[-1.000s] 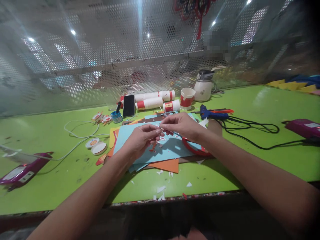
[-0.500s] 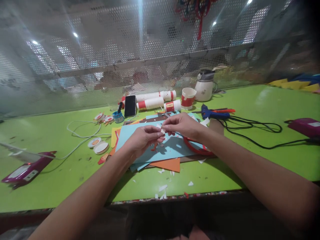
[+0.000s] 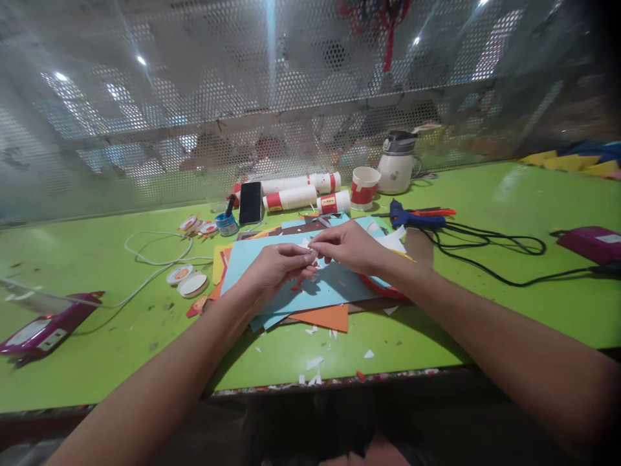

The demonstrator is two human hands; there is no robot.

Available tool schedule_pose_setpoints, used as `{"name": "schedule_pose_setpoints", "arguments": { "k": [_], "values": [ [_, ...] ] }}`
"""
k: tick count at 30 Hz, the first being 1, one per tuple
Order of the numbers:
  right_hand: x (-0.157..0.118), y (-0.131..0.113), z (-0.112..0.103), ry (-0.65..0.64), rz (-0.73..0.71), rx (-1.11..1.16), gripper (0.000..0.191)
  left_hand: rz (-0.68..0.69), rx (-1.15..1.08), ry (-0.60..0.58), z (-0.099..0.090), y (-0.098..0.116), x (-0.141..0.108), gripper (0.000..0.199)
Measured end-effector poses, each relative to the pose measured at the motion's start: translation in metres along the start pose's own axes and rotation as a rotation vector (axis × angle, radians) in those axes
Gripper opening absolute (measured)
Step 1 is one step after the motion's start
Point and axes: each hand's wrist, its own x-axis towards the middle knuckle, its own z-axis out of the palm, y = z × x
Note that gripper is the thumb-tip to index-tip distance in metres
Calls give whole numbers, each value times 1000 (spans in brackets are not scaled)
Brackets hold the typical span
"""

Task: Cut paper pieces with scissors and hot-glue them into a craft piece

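Left hand [image 3: 279,266]: grip pinched together on a small white scrap [image 3: 314,254].
Right hand [image 3: 342,246]: fingertips drawn tight at the same scrap, over the blue sheet [image 3: 339,291].
Half-hidden: red loop [image 3: 385,290], partly covered by the right arm [image 3: 460,301].
Behind: phone [image 3: 251,202], paper cup [image 3: 365,188], jug [image 3: 395,171].
Rightward: blue glue gun [image 3: 422,221] on the green bench [image 3: 495,194].

Light-blue paper [image 3: 330,292]; green table [image 3: 490,194]; red-white cup [image 3: 365,189].

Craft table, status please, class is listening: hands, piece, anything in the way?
Left hand and right hand close together, pinching a small pale piece, mostly hidden. Blue sheet below, loose scraps on it. Red loop nearby, possibly in the way.
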Motion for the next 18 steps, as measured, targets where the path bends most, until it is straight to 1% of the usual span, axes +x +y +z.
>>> {"name": "schedule_pose_setpoints", "arguments": {
  "k": [5,8,13,16,18],
  "values": [
    [-1,5,9,87,-123,-172,16,21,3,19,1,-2,1,4],
    [-1,7,9,104,-212,-231,16,36,16,-1,0,-3,3,4],
    [-3,1,1,40,-339,-309,17,54,84,-51,-1,-2,3,3],
    [-4,-3,-1,-11,-373,-328,16,41,132,-68,-2,-2,3,3],
    [-5,-5,0,-11,-374,-327,16,41,156,-70,-2,-1,2,4]
  ]
}}
